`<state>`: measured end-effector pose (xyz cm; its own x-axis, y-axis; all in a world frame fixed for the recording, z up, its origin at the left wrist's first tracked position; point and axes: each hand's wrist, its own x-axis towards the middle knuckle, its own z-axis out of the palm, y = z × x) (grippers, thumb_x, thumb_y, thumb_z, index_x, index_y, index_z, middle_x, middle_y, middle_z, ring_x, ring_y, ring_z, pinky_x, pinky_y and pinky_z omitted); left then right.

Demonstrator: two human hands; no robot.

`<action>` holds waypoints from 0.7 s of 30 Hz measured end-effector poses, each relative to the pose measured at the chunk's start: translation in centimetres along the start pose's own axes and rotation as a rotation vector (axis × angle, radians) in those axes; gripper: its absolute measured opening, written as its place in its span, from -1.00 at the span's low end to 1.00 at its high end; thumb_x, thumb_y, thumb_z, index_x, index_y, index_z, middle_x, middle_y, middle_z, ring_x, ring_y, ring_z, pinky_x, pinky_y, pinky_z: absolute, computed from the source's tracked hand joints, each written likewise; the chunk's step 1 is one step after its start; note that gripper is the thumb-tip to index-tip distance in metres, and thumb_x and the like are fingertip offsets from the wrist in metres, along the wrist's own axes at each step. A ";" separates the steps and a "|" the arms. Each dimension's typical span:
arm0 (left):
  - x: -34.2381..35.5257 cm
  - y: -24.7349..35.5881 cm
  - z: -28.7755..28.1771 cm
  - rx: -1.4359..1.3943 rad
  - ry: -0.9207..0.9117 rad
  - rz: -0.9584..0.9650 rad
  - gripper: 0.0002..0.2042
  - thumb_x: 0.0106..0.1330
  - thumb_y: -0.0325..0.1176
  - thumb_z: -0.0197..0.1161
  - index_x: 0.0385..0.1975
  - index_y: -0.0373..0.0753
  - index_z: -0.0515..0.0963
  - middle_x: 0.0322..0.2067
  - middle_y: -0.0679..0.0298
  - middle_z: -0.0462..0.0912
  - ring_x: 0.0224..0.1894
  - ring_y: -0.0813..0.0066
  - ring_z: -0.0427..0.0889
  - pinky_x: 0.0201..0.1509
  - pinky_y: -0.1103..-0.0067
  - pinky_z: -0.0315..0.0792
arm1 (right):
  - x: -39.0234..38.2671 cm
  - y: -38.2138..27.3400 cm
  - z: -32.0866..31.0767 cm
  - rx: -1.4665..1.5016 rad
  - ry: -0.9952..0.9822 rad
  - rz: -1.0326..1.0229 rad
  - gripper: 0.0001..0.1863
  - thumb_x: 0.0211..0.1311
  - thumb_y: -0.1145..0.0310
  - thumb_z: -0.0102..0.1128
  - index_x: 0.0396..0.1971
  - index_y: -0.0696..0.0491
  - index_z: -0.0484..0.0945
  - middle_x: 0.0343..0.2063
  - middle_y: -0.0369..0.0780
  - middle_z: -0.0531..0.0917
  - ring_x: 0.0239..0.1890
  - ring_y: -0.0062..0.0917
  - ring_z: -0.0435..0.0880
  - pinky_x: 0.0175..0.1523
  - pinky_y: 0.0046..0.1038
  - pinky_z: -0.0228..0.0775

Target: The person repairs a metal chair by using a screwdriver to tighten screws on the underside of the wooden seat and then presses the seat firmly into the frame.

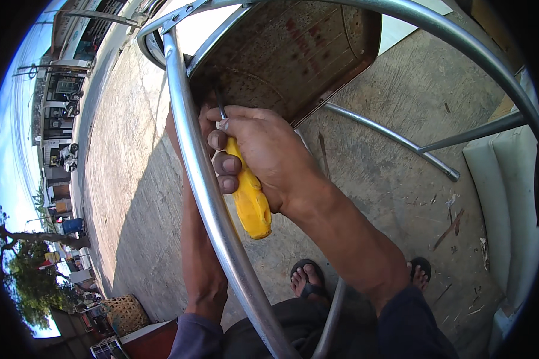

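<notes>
Pointing up and slightly left toward the rusty panel (281, 66), the yellow-handled tool (250, 200) is held in the right hand (268, 146), fingers (229, 163) curled around it. The left hand (205, 122), near the shaft (221, 103), is largely hidden by the metal tube (206, 191); its grip cannot be told.

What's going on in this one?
A person's right hand grips a yellow-handled tool, its thin shaft pointing toward a rusty brown panel by a metal tube frame. The left hand is mostly hidden behind the frame, so its grip can't be told. The tool's tip is lost in shadow, so contact is unclear.
</notes>
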<state>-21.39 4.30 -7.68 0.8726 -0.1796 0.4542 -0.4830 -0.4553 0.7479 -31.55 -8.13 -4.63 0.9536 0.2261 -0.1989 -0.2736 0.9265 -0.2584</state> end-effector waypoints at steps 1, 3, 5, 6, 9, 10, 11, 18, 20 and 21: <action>-0.2 -0.4 0.8 -0.030 -0.016 -0.010 -0.72 0.30 -0.52 0.21 0.00 -0.38 0.51 -0.36 0.28 0.59 -0.32 0.60 0.56 -0.23 0.65 0.47 | 0.7 0.8 -0.6 -0.298 0.090 -0.060 -0.79 0.43 0.46 -0.20 -0.17 0.15 0.47 -0.48 -0.31 0.46 -0.66 -0.73 0.41 -0.58 -0.61 0.41; -0.5 -0.5 1.3 -0.161 -0.066 -0.022 -0.73 0.29 -0.52 0.22 -0.02 -0.38 0.51 -0.40 0.30 0.58 -0.36 0.63 0.55 -0.27 0.67 0.47 | 0.8 1.2 0.0 -0.542 0.226 -0.218 -0.78 0.42 0.45 -0.21 -0.29 0.15 0.49 -0.50 -0.33 0.45 -0.68 -0.73 0.38 -0.57 -0.62 0.42; -0.3 -0.8 1.0 -0.455 -0.159 -0.106 -0.74 0.28 -0.51 0.22 -0.03 -0.39 0.51 -0.44 0.31 0.57 -0.40 0.65 0.55 -0.32 0.69 0.47 | 0.4 0.2 -0.6 -0.438 0.148 -0.138 -0.78 0.43 0.44 -0.19 -0.13 0.17 0.46 -0.50 -0.33 0.44 -0.69 -0.73 0.37 -0.59 -0.62 0.39; -0.3 -0.9 1.1 -0.447 -0.152 -0.101 -0.74 0.28 -0.51 0.23 -0.04 -0.39 0.51 -0.46 0.32 0.57 -0.42 0.66 0.54 -0.34 0.70 0.47 | -0.3 -0.8 -1.4 -0.214 0.097 -0.024 -0.74 0.44 0.43 -0.17 0.02 0.17 0.38 -0.50 -0.31 0.44 -0.69 -0.72 0.36 -0.61 -0.61 0.38; 0.8 0.2 0.2 0.011 0.032 0.060 -0.71 0.28 -0.50 0.24 -0.01 -0.37 0.52 -0.40 0.27 0.63 -0.34 0.59 0.61 -0.19 0.62 0.52 | 0.1 -3.4 -3.1 -0.394 -0.063 0.084 -0.71 0.40 0.45 -0.17 0.04 0.22 0.36 -0.48 -0.28 0.42 -0.66 -0.66 0.41 -0.58 -0.50 0.42; 0.9 0.1 0.6 -0.044 0.017 0.074 -0.71 0.28 -0.49 0.24 0.00 -0.36 0.52 -0.37 0.24 0.66 -0.31 0.55 0.64 -0.15 0.59 0.54 | 0.0 -3.8 -3.1 -0.435 -0.046 0.082 -0.69 0.39 0.45 -0.17 0.06 0.23 0.34 -0.48 -0.27 0.43 -0.66 -0.67 0.40 -0.59 -0.52 0.41; 0.8 0.1 0.9 -0.003 0.012 0.069 -0.71 0.28 -0.49 0.24 0.00 -0.37 0.52 -0.35 0.22 0.67 -0.29 0.52 0.66 -0.13 0.57 0.54 | -0.1 -4.2 -2.9 -0.476 -0.032 0.080 -0.67 0.39 0.45 -0.17 0.09 0.24 0.32 -0.48 -0.27 0.43 -0.67 -0.69 0.40 -0.60 -0.54 0.41; 0.3 1.4 1.5 0.128 -0.004 0.028 -0.72 0.29 -0.48 0.20 -0.01 -0.40 0.54 -0.24 0.12 0.73 -0.17 0.42 0.70 -0.04 0.50 0.55 | 1.0 -7.8 -4.8 -0.603 -0.087 0.159 -0.56 0.40 0.45 -0.10 0.22 0.32 0.26 -0.52 -0.32 0.47 -0.71 -0.82 0.38 -0.70 -0.69 0.32; 0.5 0.4 1.1 0.109 0.005 0.021 -0.73 0.29 -0.49 0.19 -0.03 -0.40 0.55 -0.25 0.12 0.72 -0.18 0.43 0.70 -0.04 0.51 0.55 | 0.2 -6.7 -3.0 -0.625 0.002 0.120 -0.52 0.41 0.46 -0.11 0.25 0.33 0.21 -0.52 -0.31 0.47 -0.72 -0.80 0.36 -0.69 -0.68 0.32; 0.8 0.2 0.7 0.095 0.000 0.015 -0.73 0.28 -0.50 0.19 -0.04 -0.40 0.55 -0.25 0.12 0.72 -0.19 0.43 0.70 -0.06 0.50 0.55 | 0.5 -5.7 -2.7 -0.553 -0.003 0.134 -0.51 0.41 0.46 -0.11 0.28 0.33 0.18 -0.48 -0.29 0.48 -0.70 -0.77 0.37 -0.68 -0.63 0.34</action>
<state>-20.77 3.49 -7.53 0.8654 -0.1870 0.4649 -0.4869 -0.5332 0.6918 -29.88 -14.13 -5.82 0.9061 0.3328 -0.2612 -0.4166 0.5947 -0.6875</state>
